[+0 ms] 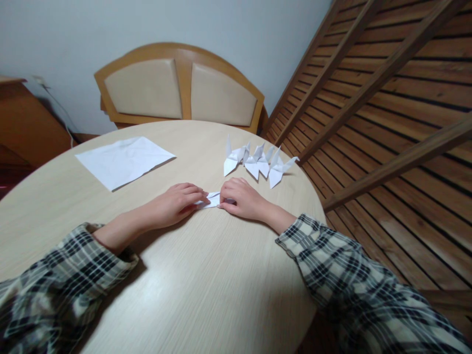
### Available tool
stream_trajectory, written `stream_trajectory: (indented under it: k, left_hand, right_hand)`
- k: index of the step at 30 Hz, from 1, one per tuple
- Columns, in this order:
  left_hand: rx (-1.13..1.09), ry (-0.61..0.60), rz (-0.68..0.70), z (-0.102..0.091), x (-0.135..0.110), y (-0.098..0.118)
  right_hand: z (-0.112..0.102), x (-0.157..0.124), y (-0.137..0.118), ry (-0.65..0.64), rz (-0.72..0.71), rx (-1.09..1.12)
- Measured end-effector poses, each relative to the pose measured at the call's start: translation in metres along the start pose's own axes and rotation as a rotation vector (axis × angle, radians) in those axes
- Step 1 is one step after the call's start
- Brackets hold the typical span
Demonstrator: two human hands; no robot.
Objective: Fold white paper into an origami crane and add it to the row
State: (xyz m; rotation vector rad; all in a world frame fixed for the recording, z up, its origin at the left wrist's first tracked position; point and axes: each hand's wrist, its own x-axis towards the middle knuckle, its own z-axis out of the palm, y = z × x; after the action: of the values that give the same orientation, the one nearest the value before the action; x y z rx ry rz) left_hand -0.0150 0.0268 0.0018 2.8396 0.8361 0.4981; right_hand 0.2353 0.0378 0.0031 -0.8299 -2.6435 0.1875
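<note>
Well, folded paper (213,200): a small white piece lying on the table (184,290) between the two hands, its middle showing, its ends covered by fingers.
Left hand (177,202): fingers laid close together over the left end; whether the thumb grips too, I cannot tell. It seems best used as the anchor, bearing straight down so nothing slides.
Right hand (242,197): thumb and curled fingers pinched on the right end. This looks like the working side; a slow, small movement, edge matched to edge before any pressure, should hold the layers true.
Crease: the flaps are tiny and partly hidden, so the exact fold line is hard to read from here. A firm run of a fingernail along it would likely set it sharper than a pat.
Tabletop: a hard, flat backing; pressing against it should beat creasing in the air.
Paper cranes (252,165): set just beyond the right hand, so a wide sweep that way could knock them.
White sheet (127,161): lying flat beyond the left hand, apart from the folded piece.
</note>
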Motion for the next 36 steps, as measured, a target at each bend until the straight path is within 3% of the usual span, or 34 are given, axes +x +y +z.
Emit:
stream_trajectory:
  k: [16, 36]
  left_hand:
    - [0.021, -0.034, 0.0, -0.0013, -0.0023, 0.0037]
    - [0.104, 0.13, 0.015, 0.0046, 0.0017, 0.0043]
  right_hand:
    - [0.0022, 0.0003, -0.0001, 0.007, 0.008, -0.041]
    - [0.0048, 0.0025, -0.002, 0.027, -0.085, -0.184]
